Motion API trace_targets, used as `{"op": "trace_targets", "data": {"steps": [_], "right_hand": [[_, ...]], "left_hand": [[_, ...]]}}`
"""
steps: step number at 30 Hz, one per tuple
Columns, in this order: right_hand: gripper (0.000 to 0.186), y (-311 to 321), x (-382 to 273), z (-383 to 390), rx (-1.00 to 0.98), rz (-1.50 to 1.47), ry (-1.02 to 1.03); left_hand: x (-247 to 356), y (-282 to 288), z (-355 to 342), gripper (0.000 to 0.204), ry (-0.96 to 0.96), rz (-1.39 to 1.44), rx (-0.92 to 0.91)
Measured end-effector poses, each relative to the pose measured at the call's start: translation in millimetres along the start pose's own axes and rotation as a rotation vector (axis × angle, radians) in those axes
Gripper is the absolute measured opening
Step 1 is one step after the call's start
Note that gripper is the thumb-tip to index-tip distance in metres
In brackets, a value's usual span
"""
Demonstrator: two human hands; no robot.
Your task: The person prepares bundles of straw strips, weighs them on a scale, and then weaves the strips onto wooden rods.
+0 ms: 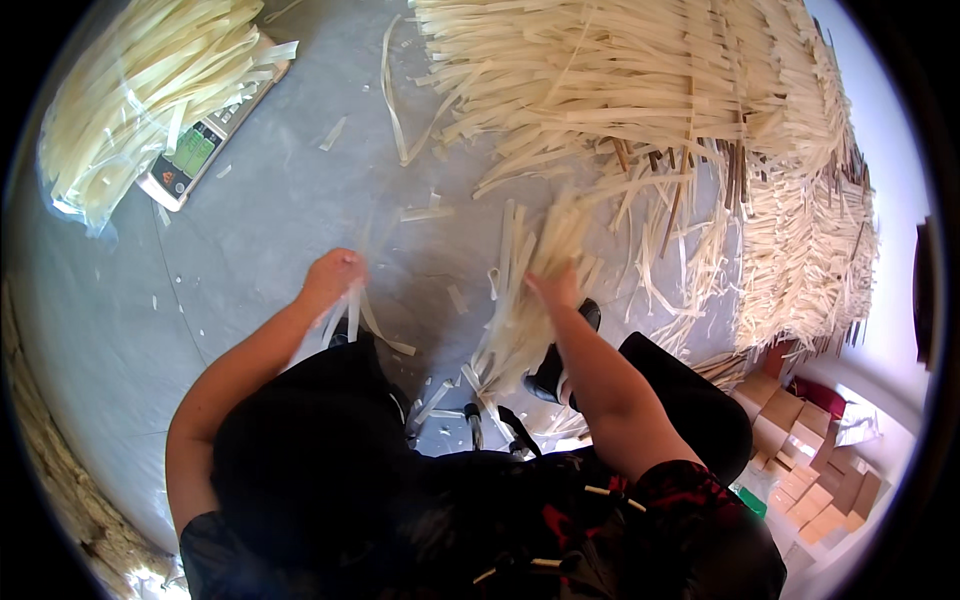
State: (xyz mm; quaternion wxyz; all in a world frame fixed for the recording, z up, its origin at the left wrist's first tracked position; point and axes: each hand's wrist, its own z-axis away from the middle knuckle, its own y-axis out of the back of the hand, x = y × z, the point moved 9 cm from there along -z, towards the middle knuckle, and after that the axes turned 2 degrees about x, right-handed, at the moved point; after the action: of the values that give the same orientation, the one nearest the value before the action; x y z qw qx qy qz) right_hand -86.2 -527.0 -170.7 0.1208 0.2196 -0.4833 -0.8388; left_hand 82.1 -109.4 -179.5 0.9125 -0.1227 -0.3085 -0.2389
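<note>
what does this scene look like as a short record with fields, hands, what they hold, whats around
setting: grey floor, seen from above
left hand: pinches a few pale flat strips that hang down from it
right hand: grips a thick bundle of pale strips, fanned out above the fist
ahead: large heap of strips stacked in layers
upper left: digital scale carrying a clear bag of strips
floor litter: loose strips scattered between the hands
lower right: cardboard boxes

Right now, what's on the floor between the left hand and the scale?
Head view: mostly bare grey floor between left hand and scale, only small pale strip scraps.
</note>
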Motion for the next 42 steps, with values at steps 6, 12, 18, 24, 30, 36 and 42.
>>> {"op": "trace_targets", "data": {"steps": [6, 12, 18, 24, 30, 36, 42], "right_hand": [[0.096, -59, -121, 69, -0.136, -0.173, 0.389], [0.066, 3, -34, 31, 0.072, -0.464, 0.1], [0.048, -62, 16, 44, -0.259, -0.115, -0.137], [0.042, -128, -202, 86, -0.53, -0.196, 0.306], [0.035, -135, -253, 104, -0.874, -0.583, 0.127], [0.021, -82, -287, 119, -1.055, -0.535, 0.181], [0.045, 49, -388, 42, -0.155, -0.729, 0.803]], "left_hand": [[-27, -60, -12, 0.032, 0.024, 0.187, -0.08], [-23, 4, -29, 0.047, -0.273, -0.261, 0.437], [4, 13, -18, 0.07, -0.226, -0.423, 0.538], [49, -59, -12, 0.079, -0.318, -0.154, -0.064], [74, -50, -5, 0.071, -0.249, 0.315, -0.344], [62, -26, -13, 0.051, -0.103, 0.633, -0.225], [90, -42, 7, 0.049, -0.108, 0.557, -0.265]]}}
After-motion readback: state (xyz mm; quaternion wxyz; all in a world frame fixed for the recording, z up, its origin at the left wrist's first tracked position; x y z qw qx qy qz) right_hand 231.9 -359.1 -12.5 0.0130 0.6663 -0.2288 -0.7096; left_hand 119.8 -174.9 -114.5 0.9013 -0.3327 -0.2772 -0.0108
